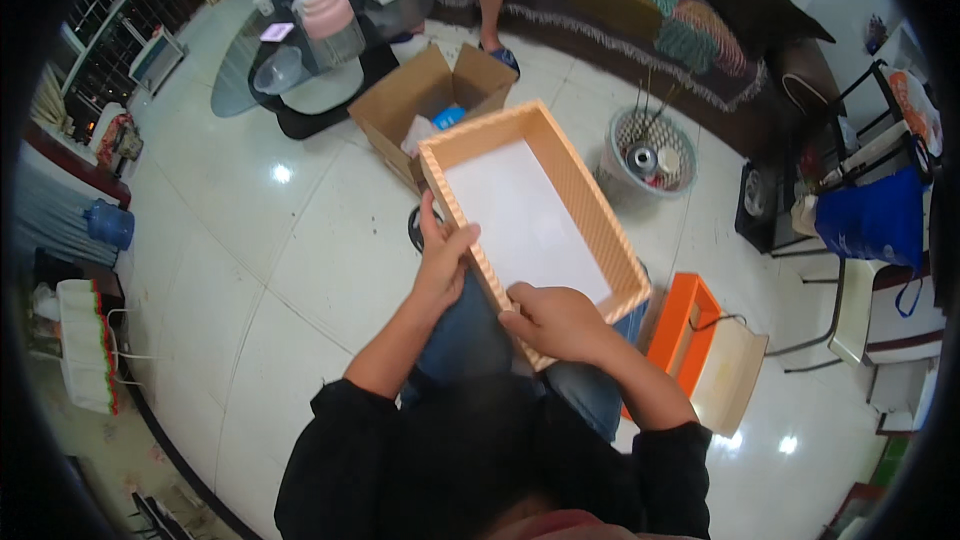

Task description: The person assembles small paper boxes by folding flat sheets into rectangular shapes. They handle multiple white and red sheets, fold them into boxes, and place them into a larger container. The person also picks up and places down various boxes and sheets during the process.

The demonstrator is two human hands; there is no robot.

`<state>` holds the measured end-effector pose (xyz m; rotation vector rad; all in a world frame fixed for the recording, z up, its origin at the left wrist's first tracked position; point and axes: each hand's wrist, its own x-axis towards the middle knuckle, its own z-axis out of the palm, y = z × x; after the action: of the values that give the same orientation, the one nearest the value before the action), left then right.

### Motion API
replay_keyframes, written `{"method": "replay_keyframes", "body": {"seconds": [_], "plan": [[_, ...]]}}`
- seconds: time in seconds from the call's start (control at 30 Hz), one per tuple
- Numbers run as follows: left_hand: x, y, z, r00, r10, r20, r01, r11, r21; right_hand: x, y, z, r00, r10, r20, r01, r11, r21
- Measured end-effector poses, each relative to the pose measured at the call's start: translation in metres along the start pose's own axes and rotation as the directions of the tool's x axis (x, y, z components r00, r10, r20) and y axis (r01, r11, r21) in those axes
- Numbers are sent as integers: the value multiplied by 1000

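Observation:
Over my knees I hold a long, shallow open box (585, 180) with tan, striped-looking walls and a plain white bottom (530, 215). My left hand (440, 258) grips the near left wall, its thumb over the rim and its other fingers mostly hidden. Closer to the box's near corner, my right hand (555, 323) is closed on the same wall, with the thumb along the rim. The box is tilted, so its inside faces me, and nothing lies in it.
An open cardboard carton (390, 105) with a blue item inside stands beyond the box. To its right is a basket-like bin (615, 155). An orange box (672, 335) lies right of my legs. A glass table (235, 75) and a seated person's leg (490, 0) are farther off.

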<state>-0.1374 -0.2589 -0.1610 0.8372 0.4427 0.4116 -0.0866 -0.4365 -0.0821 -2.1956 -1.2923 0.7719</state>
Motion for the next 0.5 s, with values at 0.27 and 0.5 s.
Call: {"method": "replay_keyframes", "body": {"seconds": [0.27,0.5], "plan": [[3,-7,-5,999,32,20,-32,999,-9,65,88,8,947,44,-318,-173,905,-390],[3,-5,-2,1000,14,23,-15,999,34,70,81,19,977,-37,-211,-97,803,-588]]}}
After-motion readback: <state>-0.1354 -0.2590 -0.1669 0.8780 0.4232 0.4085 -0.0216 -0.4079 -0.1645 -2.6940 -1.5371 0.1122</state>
